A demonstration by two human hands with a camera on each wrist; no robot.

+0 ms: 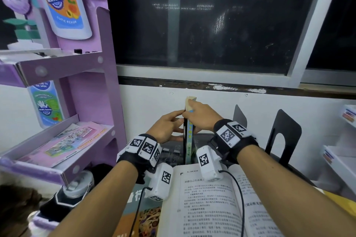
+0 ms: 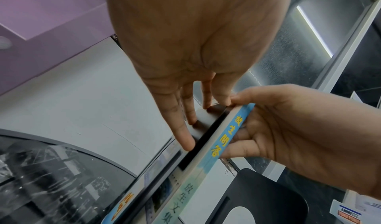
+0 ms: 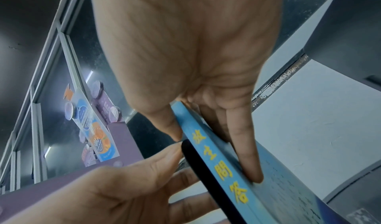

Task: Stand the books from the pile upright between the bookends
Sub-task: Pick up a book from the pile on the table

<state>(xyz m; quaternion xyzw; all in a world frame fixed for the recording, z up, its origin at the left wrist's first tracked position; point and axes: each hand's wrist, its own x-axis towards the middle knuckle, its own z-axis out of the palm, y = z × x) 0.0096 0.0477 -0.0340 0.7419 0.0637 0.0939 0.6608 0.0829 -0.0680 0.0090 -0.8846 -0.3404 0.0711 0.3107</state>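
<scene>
A thin blue book [image 1: 189,140] with yellow characters on its spine [image 2: 226,138] stands upright at mid-table, spine toward me. My right hand [image 1: 202,115] grips its top, thumb on the left cover and fingers [image 3: 247,154] on the right cover. My left hand [image 1: 167,127] lays straight fingers [image 2: 183,129] flat on a black bookend [image 2: 204,121] that stands edge-on against the book's left side [image 3: 198,162]. A second black bookend [image 1: 285,132] stands apart at the right. An open book [image 1: 208,204] lies in front, on a teal-and-orange book [image 1: 146,215].
A purple cardboard display shelf [image 1: 92,101] stands close on the left. The white wall and a dark window are right behind the book. A grey bookend-like plate [image 1: 239,116] stands behind my right wrist. White racks [image 1: 342,159] are at the far right. The table [image 1: 169,152] is dark glass.
</scene>
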